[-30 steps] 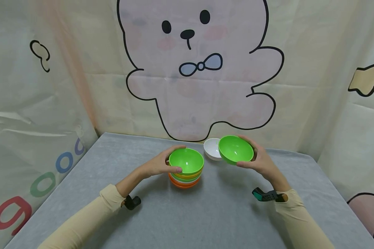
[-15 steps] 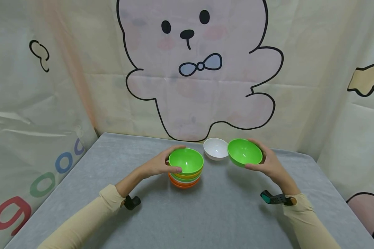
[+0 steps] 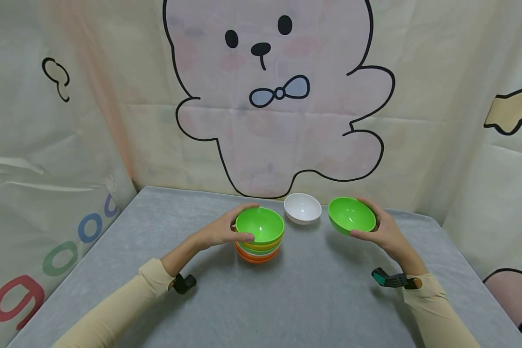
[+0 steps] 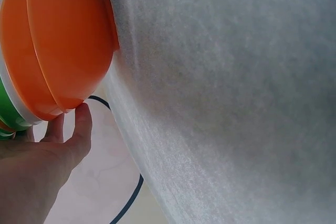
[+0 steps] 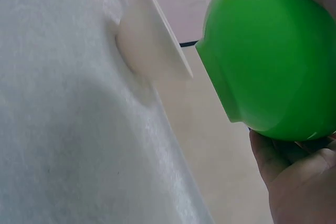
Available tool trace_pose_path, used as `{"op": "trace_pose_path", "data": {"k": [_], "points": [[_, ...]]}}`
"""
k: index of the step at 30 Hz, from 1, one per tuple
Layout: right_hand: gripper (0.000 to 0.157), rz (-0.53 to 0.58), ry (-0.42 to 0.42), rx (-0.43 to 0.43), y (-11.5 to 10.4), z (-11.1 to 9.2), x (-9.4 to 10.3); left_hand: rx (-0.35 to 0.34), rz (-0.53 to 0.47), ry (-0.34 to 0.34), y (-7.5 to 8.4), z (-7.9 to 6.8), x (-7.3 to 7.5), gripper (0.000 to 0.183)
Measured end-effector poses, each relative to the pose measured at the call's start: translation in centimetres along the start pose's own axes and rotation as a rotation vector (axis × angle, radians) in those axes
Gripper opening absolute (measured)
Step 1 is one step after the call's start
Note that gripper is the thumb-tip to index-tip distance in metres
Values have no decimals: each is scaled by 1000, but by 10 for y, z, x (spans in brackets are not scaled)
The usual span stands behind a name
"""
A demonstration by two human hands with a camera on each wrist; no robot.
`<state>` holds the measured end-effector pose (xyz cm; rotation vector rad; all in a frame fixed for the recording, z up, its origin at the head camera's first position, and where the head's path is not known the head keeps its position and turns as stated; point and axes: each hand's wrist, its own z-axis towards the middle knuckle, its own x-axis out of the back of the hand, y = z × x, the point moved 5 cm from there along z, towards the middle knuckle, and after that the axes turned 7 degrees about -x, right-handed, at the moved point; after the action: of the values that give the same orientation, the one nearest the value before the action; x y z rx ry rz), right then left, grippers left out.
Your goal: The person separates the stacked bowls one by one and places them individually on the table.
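My left hand (image 3: 226,228) grips the side of a stack of nested bowls, thumb at the near side and fingers round the far side. A green bowl (image 3: 260,225) tops the stack; yellow, green, white and orange rims show beneath it. In the left wrist view the lowest orange bowl (image 4: 68,35) has its foot at the cloth. My right hand (image 3: 384,232) holds another green bowl (image 3: 351,215) by its right side, tilted a little and raised over the table. Its underside and foot face the right wrist camera. Left of it stands a white bowl (image 3: 302,209), upright on the table.
A grey cloth covers the table (image 3: 287,299), whose far edge meets a printed curtain (image 3: 278,145) with a cartoon animal. The white bowl sits close to that far edge. More printed curtain hangs at the left and right.
My right hand has carried the green bowl to the right and slightly nearer, and the white bowl it partly covered now shows whole. The left hand and the stack have stayed put.
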<state>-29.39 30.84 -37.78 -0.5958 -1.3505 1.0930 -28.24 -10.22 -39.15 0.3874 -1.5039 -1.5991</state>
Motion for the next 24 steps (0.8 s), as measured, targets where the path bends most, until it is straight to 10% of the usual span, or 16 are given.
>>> {"op": "trace_pose_path", "data": {"k": [24], "points": [[93,-84,66,-123,41,13,6,-5,18,-3,0,-1,0,83]]}}
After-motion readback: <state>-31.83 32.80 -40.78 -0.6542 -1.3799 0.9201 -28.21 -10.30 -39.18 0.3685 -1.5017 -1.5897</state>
